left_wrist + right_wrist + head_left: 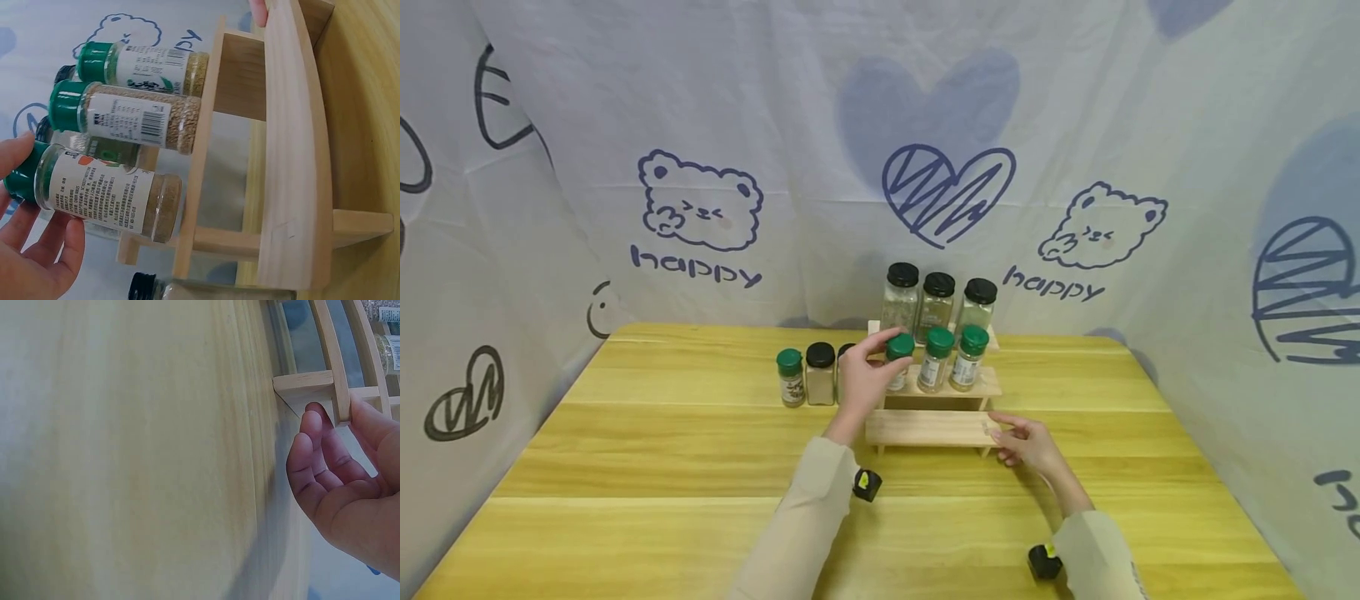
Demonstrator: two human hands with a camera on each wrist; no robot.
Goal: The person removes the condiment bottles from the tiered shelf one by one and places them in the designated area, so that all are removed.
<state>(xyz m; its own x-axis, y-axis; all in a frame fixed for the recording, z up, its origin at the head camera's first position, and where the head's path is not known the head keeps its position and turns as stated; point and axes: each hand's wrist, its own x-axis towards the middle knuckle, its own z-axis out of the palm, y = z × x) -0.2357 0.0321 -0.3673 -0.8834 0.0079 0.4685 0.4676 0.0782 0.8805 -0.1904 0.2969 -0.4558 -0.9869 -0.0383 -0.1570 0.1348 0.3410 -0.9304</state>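
Observation:
My left hand (862,382) grips a spice jar (103,190) by its green cap, with fingers and thumb around it. The jar stands at the left end of the middle tier of a wooden three-step rack (932,427); its base is at or just above the board. Beside it on that tier are two more green-capped jars, a middle one (936,361) and a right one (968,358). With thumb and fingers, my right hand (1030,447) holds the right end of the rack's lowest step, which bears no jars.
Three black-capped jars (937,308) stand on the top tier. On the table (662,467), left of the rack, are a green-capped jar (792,379), a black-capped jar (820,375) and another partly hidden by my left hand. A printed cloth (820,125) hangs behind.

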